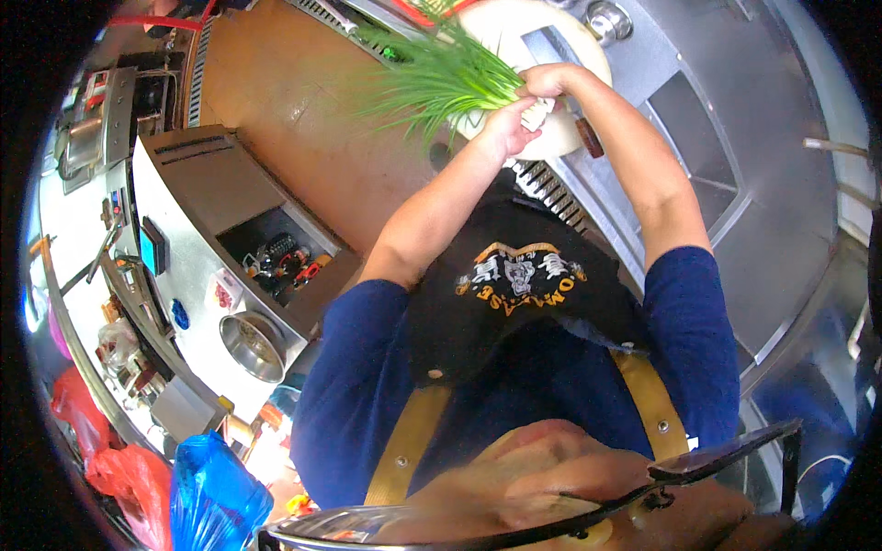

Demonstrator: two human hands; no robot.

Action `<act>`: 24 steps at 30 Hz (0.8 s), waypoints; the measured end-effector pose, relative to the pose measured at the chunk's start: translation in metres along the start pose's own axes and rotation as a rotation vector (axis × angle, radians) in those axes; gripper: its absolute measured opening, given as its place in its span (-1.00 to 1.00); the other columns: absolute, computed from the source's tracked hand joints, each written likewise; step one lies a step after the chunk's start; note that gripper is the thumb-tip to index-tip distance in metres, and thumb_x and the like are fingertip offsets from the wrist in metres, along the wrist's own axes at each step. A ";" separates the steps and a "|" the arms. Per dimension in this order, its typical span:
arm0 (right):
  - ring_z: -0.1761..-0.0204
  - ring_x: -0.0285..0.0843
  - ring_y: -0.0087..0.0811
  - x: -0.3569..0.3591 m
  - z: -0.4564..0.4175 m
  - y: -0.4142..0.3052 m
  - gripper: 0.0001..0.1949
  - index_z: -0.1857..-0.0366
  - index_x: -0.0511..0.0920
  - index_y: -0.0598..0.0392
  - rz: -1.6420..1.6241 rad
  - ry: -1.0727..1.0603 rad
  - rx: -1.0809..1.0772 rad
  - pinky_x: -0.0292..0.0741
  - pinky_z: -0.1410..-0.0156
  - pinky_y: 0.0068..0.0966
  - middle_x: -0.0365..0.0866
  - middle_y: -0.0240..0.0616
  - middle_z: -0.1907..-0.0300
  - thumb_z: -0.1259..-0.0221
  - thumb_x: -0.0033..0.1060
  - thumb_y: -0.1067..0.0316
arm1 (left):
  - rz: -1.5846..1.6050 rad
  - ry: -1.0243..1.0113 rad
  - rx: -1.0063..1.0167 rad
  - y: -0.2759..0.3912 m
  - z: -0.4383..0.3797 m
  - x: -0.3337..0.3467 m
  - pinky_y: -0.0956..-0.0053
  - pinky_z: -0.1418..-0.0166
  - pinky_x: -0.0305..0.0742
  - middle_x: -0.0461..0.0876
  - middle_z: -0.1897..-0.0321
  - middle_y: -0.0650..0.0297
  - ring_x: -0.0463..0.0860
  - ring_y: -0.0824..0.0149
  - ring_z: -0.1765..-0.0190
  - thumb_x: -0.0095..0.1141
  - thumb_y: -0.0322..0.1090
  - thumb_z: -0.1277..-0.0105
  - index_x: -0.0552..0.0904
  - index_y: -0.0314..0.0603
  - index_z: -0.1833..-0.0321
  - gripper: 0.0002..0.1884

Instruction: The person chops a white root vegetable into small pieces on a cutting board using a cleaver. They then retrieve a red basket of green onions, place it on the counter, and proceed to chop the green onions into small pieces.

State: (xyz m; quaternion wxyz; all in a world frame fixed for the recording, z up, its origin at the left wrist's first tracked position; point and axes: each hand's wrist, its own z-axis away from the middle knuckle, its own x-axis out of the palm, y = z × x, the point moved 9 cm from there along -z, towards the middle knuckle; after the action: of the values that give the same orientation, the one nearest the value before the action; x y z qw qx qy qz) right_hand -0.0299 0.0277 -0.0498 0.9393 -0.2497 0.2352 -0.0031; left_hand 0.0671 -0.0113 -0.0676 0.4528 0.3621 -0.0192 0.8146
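Observation:
Both my hands are on a large bunch of green onions (458, 82), near its white root ends, above a round pale cutting board (561, 141). My left hand (510, 127) is around the lower side of the white ends, its thumb and fingers partly apart at the stalks. From the other side, my right hand (548, 79) is closed on the stalks. The long green leaves fan out past the board's edge over the floor. On the board lies a cleaver with a wide metal blade (551, 45) and a brown wooden handle (589, 138), partly hidden under my right wrist.
A metal bowl (608, 22) stands beside the board on the steel counter (778, 206). A red plastic basket (431, 8) is at the board's far side. Behind my left arm stands a white worktop (200, 296) with a steel bowl (253, 346) and an open drawer of tools (282, 258).

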 end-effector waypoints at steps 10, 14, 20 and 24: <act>0.31 0.65 -0.32 -0.016 0.014 -0.001 -0.58 -0.10 0.55 0.03 -0.337 -0.035 0.013 0.68 0.42 -0.37 0.63 -0.18 0.13 -0.38 0.07 -0.06 | -0.442 0.041 -0.137 0.009 0.015 -0.026 0.33 -0.06 0.50 0.71 0.14 0.22 0.66 0.28 0.12 0.23 0.38 -0.15 0.58 -0.02 -0.06 -0.34; 0.43 0.64 -0.36 -0.013 0.001 0.021 -0.55 -0.11 0.57 -0.03 -0.295 0.188 0.085 0.64 0.47 -0.41 0.66 -0.29 0.21 -0.39 0.02 -0.13 | -0.812 0.112 -0.244 0.007 0.020 -0.047 0.32 0.16 0.61 0.72 0.27 0.04 0.70 0.28 0.25 0.19 0.52 -0.05 0.62 -0.19 0.07 -0.20; 0.33 0.68 -0.18 -0.025 0.019 0.019 -0.61 -0.04 0.61 0.04 -0.090 0.206 0.041 0.63 0.32 -0.25 0.69 -0.08 0.15 -0.41 0.00 -0.02 | -2.070 0.019 0.893 0.051 0.101 0.049 0.16 -0.10 0.50 0.65 0.03 0.10 0.62 0.06 0.01 0.37 0.06 -0.09 0.65 -0.12 0.01 -0.49; 0.05 0.63 0.06 -0.032 0.028 -0.004 -0.60 0.04 0.64 0.08 0.132 0.375 -0.134 0.50 -0.12 -0.13 0.68 0.07 0.12 -0.40 -0.01 -0.03 | -2.656 -0.025 1.288 0.057 0.086 0.057 0.09 -0.48 0.15 0.28 -0.45 0.07 0.26 0.06 -0.47 0.36 0.16 -0.03 0.39 -0.17 -0.38 -0.12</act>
State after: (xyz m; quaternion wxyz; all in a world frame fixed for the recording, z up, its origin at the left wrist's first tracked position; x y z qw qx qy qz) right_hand -0.0453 0.0412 -0.0120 0.8586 -0.2906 0.4214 0.0277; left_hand 0.0550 -0.0343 0.0472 0.6150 0.2551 0.6725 -0.3232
